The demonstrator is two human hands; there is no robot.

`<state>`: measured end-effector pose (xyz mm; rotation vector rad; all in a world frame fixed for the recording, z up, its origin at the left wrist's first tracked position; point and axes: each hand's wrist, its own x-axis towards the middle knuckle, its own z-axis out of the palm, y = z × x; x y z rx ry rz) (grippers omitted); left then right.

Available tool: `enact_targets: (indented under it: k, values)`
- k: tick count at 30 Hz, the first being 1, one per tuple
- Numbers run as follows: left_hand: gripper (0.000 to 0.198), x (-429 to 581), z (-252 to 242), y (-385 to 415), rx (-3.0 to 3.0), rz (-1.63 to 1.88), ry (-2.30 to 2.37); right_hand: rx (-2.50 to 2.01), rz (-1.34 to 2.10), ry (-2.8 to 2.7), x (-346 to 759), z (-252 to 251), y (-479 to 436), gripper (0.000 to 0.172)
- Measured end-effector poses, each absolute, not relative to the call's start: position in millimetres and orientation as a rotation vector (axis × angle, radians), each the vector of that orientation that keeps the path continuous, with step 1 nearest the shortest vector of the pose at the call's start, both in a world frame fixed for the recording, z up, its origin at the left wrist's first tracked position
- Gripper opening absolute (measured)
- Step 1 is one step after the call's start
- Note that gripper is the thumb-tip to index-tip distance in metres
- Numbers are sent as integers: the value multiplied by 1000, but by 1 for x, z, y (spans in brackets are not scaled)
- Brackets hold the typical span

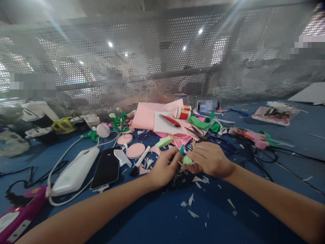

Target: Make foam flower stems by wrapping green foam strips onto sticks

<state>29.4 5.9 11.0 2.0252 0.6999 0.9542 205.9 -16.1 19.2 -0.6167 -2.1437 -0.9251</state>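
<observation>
My left hand is closed, its fingertips pinched together at the edge of a small light green paper piece. From the other side, my right hand curls its fingers over the same piece. A rounded teal thing shows at my left fingertips; its kind is unclear. Just beyond my hands lie a folded light green paper strip and dark-bladed scissors. A utility knife with a red handle rests on white paper. White paper scraps are scattered below my hands.
Pink paper discs, a black phone, a white power bank with cable and a magenta power strip lie to the left. Pink sheets, red-and-white paper cups and green paper lie behind. A perforated metal screen stands behind everything.
</observation>
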Motion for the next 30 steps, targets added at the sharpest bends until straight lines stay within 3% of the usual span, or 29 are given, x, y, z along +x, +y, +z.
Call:
enact_targets:
  k: [5,8,10,16,30]
  values:
    - [29,29,12,7,1999,1030,735,-786,-522,-2177,200,21,-18,21]
    - [28,29,12,8,1980,1032,762,-964,-330,-2208,196,19,-20,41]
    - [30,30,12,8,1981,1021,777,-1004,-358,-2241,194,17,-20,46]
    - [32,31,11,8,1917,955,718,-869,-642,-2257,197,17,-17,37]
    - [31,29,9,6,2021,818,644,-659,-894,-2120,196,21,-24,30]
